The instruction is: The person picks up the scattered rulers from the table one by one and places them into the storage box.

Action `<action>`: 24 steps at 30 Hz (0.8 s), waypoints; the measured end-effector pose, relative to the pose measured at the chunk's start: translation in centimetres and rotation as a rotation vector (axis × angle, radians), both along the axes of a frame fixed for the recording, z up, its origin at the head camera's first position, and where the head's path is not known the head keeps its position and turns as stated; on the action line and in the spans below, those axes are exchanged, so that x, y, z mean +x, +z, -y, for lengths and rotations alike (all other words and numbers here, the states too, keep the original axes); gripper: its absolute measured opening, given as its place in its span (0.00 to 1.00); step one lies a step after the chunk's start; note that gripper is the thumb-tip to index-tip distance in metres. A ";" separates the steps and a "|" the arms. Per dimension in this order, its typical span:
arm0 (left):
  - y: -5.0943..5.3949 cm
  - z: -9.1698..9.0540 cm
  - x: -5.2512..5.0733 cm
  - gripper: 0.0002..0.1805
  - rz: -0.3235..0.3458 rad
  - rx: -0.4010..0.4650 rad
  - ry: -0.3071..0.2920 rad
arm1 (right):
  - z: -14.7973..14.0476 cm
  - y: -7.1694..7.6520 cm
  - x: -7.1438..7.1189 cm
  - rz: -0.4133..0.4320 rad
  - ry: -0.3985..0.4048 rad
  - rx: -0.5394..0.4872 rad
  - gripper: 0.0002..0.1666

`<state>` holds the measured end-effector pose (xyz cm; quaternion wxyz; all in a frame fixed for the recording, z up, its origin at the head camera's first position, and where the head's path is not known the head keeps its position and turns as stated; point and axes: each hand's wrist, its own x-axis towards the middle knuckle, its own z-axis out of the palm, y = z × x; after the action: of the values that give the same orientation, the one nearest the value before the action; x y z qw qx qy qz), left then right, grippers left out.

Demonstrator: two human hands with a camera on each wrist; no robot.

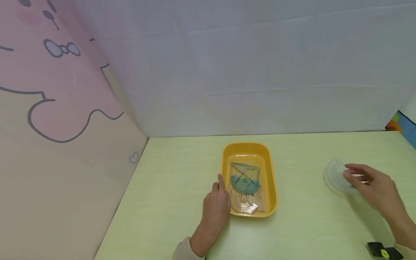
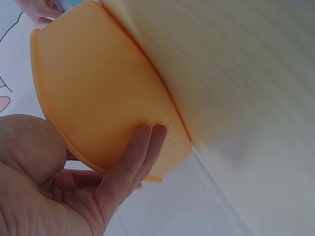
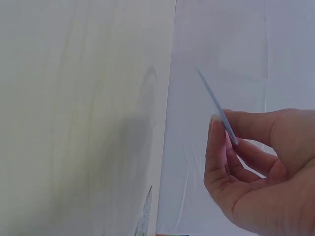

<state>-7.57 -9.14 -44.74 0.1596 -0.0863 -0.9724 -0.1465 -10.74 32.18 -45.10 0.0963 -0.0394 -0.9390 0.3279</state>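
My left hand (image 1: pixel 216 206) holds the left side of a yellow tray (image 1: pixel 272 180), with fingers against its outer wall (image 2: pixel 98 83) in the left wrist view. Inside the tray overlap a green-tinted protractor (image 1: pixel 245 185), a clear protractor (image 1: pixel 239 203) and a clear triangle ruler (image 1: pixel 253 171). Off to the right, my right hand (image 1: pixel 378 186) pinches a round-edged, clear plastic piece (image 1: pixel 336 175) between thumb and fingers, above the table. The right wrist view shows this piece (image 3: pixel 214 101) edge-on, tilted.
The pale green table (image 1: pixel 302 173) meets a white cloth (image 1: pixel 253 65) at the back and a pink and cream wall (image 1: pixel 81 166) at the left. A blue and orange item (image 1: pixel 406 128) stands at the far right. In the right wrist view, a clear pointed piece (image 3: pixel 143 216) shows low down.
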 end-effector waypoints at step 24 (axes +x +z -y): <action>0.1 -0.1 0.0 0.29 0.009 -0.013 0.003 | 1.7 0.9 -0.6 -0.043 -0.021 -0.120 0.27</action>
<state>-7.54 -9.03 -44.65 0.1549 -0.0854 -0.9742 -0.1402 -11.31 30.44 -44.22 0.1174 -0.0479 -0.9149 0.3832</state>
